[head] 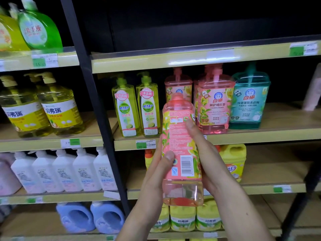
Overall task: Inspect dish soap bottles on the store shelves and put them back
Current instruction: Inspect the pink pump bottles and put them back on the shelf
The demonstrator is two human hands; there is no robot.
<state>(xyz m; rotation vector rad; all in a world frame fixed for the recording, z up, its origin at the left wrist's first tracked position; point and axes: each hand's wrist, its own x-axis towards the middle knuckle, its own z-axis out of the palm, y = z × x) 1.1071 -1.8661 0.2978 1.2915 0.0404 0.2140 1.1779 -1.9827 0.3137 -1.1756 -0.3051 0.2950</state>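
you face a tall dark metal shelving unit with pale wooden boards (260, 117), its black upright post (97, 108) splitting it into two bays. on the middle board of the right bay stand two slim yellow-green pump bottles (137, 108), pink square pump bottles with a cat logo (214, 105) and one teal square pump bottle (249, 101). the left bay carries two broad yellow pump jugs (43, 106), below them a row of white pump bottles (69, 173), and at the bottom two blue jugs (90, 218).

in front of the right bay you hold a pink transparent square dish soap bottle (181, 150) upright, off the shelf, its back label and barcode turned to you. your left hand (156, 173) grips its left edge, thumb laid across the label beside the barcode; the other fingers are hidden behind the bottle. your right hand (208, 153) holds the right edge, fingers close together, one fingertip resting high on the label.

price tags (145, 144) sit on the shelf lips.
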